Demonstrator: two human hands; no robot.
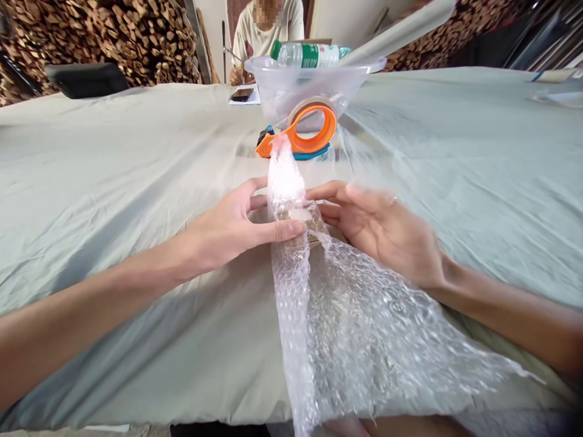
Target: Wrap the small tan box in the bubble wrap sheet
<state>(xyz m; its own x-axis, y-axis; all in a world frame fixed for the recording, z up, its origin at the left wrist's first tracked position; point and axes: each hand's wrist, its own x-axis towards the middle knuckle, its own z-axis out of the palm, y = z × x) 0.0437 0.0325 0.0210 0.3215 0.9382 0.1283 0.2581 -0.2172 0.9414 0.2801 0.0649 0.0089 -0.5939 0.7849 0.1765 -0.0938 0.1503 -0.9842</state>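
Note:
A sheet of bubble wrap lies in front of me, partly folded around a small brownish object whose kind I cannot make out. My left hand grips the wrapped part, thumb across the top and fingers behind it. My right hand is at the other side, fingers spread and slightly blurred, its fingertips close to or touching the wrap. One end of the wrap points away, towards an orange tape dispenser; the other hangs over the table's near edge.
Behind the dispenser stands a clear plastic basin with a green-capped bottle and a pale roll across it. A black case and a phone lie on the cloth-covered table. A person sits opposite, before stacked wood.

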